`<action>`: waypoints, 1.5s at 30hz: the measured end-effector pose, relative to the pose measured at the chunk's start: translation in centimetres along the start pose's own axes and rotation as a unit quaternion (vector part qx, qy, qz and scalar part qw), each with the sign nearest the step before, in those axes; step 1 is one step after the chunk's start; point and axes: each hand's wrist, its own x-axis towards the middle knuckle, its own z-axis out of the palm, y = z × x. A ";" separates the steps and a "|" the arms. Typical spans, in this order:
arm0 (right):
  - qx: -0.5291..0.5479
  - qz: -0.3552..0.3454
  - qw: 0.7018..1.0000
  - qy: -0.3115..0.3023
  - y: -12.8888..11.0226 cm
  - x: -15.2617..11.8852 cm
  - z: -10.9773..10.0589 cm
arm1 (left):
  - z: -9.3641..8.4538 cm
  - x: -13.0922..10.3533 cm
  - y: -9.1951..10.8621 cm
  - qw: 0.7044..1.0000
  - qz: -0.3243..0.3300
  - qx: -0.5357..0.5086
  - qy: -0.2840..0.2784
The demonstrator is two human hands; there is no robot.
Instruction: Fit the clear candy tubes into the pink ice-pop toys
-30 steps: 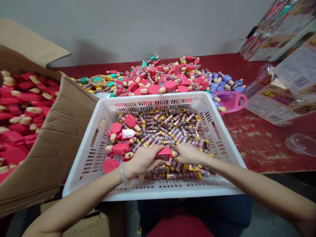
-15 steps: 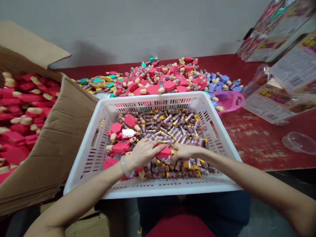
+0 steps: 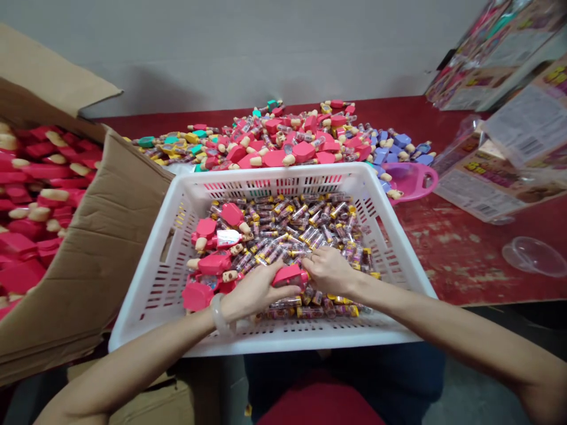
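Observation:
My left hand (image 3: 261, 288) grips a red plastic bottle-shaped case (image 3: 289, 275) above the middle of a white basket (image 3: 270, 345). At the right end of that case, my right hand (image 3: 330, 270) has its fingers curled and pressed together; whatever they pinch is hidden. Below and around both hands lie many small clear tubes (image 3: 314, 236) with yellow caps and dark contents. Several red cases with beige knobs (image 3: 215, 262) rest in the basket's left part, beside my left wrist.
An open cardboard box (image 3: 101, 236) at left holds more red pieces (image 3: 26, 236). Behind the basket lies a heap of red, yellow, green and purple cases (image 3: 283, 141). A pink basin (image 3: 414, 182), wrapped printed boxes (image 3: 491, 183) and a clear lid (image 3: 535, 257) are at right.
My right hand has rolled into a tighter curl at the case's right end. The left hand has shifted slightly down, and the red case is turned a little. The view has moved slightly.

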 end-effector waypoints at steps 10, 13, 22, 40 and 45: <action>0.018 -0.001 0.998 -0.062 -1.4 -0.7 -0.4 | -0.1 0.2 -0.2 0.961 -0.032 -0.209 -0.176; 0.090 0.064 0.983 -0.149 -1.1 -0.2 -0.6 | 0.6 0.3 -0.9 0.997 0.043 -0.008 -0.057; 0.013 0.048 0.999 -0.011 -0.1 0.7 0.1 | -0.7 1.6 -2.8 0.991 0.027 -0.050 -0.118; 0.052 0.062 0.997 -0.021 1.4 1.6 0.6 | -1.5 2.8 -2.9 0.992 -0.003 -0.046 -0.113; 0.074 0.078 0.991 -0.077 0.4 0.5 0.1 | -0.6 2.3 -2.5 0.995 0.059 -0.034 -0.077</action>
